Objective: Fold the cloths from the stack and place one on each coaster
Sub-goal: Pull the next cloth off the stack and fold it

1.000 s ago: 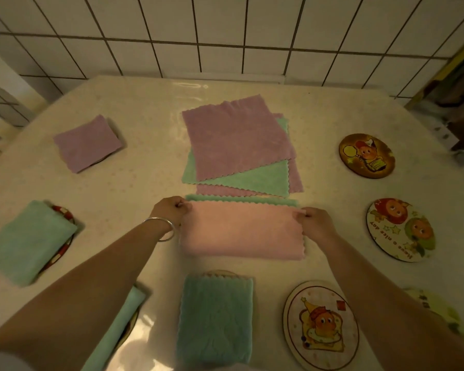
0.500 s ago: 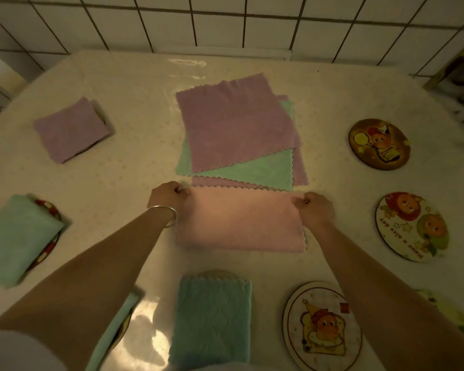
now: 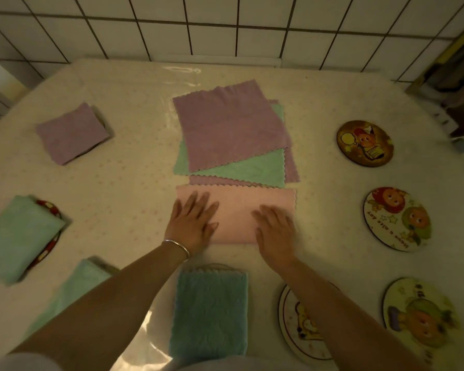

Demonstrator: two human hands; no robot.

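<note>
Mid-table, below stack (image 3: 231,135) | left hand (image 3: 192,223), right hand (image 3: 275,231) flat, apart, pressing pink cloth (image 3: 241,207) | risk: lifting palms unevenly drags the fold askew

White tiled wall (image 3: 225,25) with dark grout behind cream speckled desk (image 3: 134,108) — glossy clear cover, dim warm light; dark shelving (image 3: 456,76) at right.

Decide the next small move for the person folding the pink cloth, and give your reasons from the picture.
Probably fold the pink cloth in half again, side to side. Both the left hand and the right hand lie flat on it, and it is a long strip, wider than the folded cloths already on coasters. Bare coasters, such as the brown one, wait to the right.
</note>
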